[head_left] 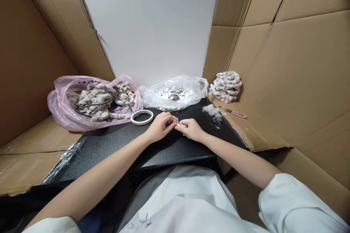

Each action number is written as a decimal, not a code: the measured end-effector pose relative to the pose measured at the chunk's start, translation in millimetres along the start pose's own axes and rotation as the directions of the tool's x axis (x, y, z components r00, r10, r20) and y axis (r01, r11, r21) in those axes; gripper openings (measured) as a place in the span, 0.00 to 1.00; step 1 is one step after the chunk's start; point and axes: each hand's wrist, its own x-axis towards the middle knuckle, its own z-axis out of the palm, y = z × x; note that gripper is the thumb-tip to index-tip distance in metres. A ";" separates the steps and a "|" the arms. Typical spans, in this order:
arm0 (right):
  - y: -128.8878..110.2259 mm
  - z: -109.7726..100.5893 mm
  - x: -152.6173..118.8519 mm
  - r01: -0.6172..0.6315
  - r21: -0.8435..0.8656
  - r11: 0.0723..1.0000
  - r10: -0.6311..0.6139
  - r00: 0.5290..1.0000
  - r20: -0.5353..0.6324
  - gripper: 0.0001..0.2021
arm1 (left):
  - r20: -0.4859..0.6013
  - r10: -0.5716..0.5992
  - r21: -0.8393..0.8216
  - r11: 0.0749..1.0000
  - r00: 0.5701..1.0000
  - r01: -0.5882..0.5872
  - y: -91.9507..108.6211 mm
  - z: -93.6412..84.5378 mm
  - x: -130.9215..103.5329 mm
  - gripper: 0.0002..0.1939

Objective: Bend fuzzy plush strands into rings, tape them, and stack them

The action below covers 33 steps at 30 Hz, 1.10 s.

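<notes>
Head view: the left hand (162,127) and the right hand (190,129) meet over the black desk (109,149), and each grip is pinched on the same small fluffy piece (180,125), held between the fingertips of both and largely hidden by them. Taking the hands as the clock's centre, a pink plastic bag (58,103) lies between nine and ten o'clock, its mouth wide open. Inside are heaped fluffy cords (97,96), mottled brown and cream, with thin dark strands (93,110) looping among them (how deep the heap goes, I cannot tell). In the same direction but nearer, a tape ring (142,122) lies flat beside the left hand.

At twelve o'clock a clear plastic bag (151,96) lies spread open, holding a pile of small metal pieces and white bits (175,93), too small to tell exactly. A stack of fluffy coils (227,86) stands at two o'clock, near the cardboard wall (300,72). Loose fluff (213,113) is scattered on the desk between two and three o'clock, and just short of three, farther out, pink-handled snips (236,113) rest on cardboard.
</notes>
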 end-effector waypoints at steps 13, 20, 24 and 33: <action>-9.9 -11.3 6.1 -0.349 0.609 0.712 0.150 0.924 0.353 0.21 | 0.259 -0.246 -0.531 0.771 0.934 0.350 -12.1 -10.5 1.7 0.13; -6.8 -10.5 7.3 -0.362 0.567 0.740 0.159 0.913 0.376 0.28 | 0.289 -0.298 -0.577 0.704 0.910 0.414 -9.6 -7.2 2.5 0.14; -6.2 -9.7 7.1 -0.359 0.575 0.735 0.159 0.916 0.368 0.24 | 0.273 -0.287 -0.603 0.692 0.918 0.396 -13.2 -4.7 0.9 0.13; -3.2 -5.6 8.4 -0.257 0.474 0.842 0.133 0.951 0.279 0.15 | 0.132 -0.100 -0.397 0.906 0.986 0.145 2.7 -0.1 -3.0 0.15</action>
